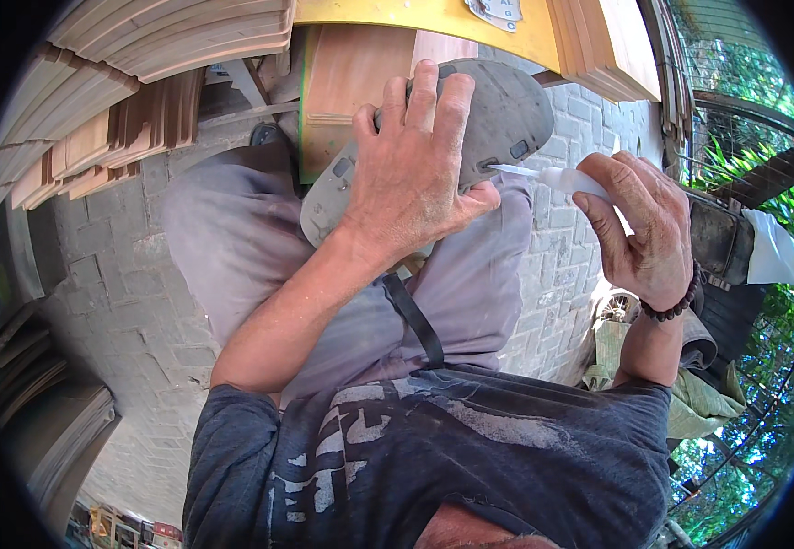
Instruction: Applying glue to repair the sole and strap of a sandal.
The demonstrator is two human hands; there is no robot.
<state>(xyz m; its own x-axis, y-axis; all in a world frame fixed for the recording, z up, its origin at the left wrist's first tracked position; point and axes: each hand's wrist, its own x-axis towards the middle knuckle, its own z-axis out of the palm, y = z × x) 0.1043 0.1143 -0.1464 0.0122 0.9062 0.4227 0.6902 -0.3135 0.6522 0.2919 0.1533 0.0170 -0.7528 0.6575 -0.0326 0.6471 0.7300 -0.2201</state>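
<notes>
Grey, sole-shaped slotted piece point(511, 101): held above mauve-grey trousered thighs point(470, 288) | Left grip: piece gripped by spread left hand point(411, 178), apparently for steadiness | Right grip: white plastic bottle point(563, 179) clasped in right hand point(639, 224), slender nozzle point(518, 171) pointed slotward, presumably for accuracy.

Sole point(507, 105) partly hidden behind left hand point(408, 174)

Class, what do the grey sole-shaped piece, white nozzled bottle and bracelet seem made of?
Grey sole-shaped piece: perhaps rubber or foam, matte, with moulded recesses. White nozzled bottle: likely plastic, smooth, milky. Bracelet: possibly wood, dark round beads; finish unclear.
</notes>
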